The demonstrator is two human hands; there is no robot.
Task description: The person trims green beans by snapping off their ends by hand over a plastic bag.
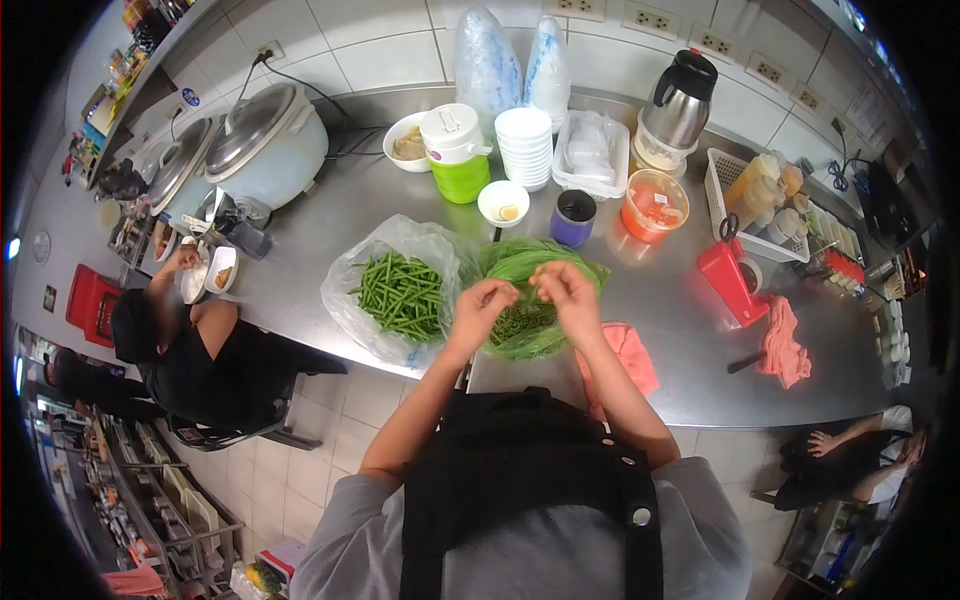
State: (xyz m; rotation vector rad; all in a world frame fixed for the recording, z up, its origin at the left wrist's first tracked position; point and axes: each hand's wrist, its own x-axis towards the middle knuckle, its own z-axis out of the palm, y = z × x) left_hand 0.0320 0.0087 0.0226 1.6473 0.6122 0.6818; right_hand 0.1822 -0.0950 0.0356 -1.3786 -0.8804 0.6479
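Note:
On the steel counter, a clear plastic bag (345, 290) lies open around a heap of cut green beans (398, 296). Beside it on the right, a green plastic bag (575, 258) holds long green beans (512, 262) and a pile of thin green bits (522, 322). Above this second bag are both hands, close together. The fingers of my left hand (487, 305) are pinched; what they hold is too small to make out. My right hand (565, 295) is also pinched, its thumb and forefinger on something I cannot make out.
A pink cloth (625, 358) lies right of the green bag. Behind are a white bowl (503, 203), a purple cup (573, 218), an orange tub (655, 205) and a green jug (458, 160). A red holder (730, 285) stands right. A person (205, 350) sits left.

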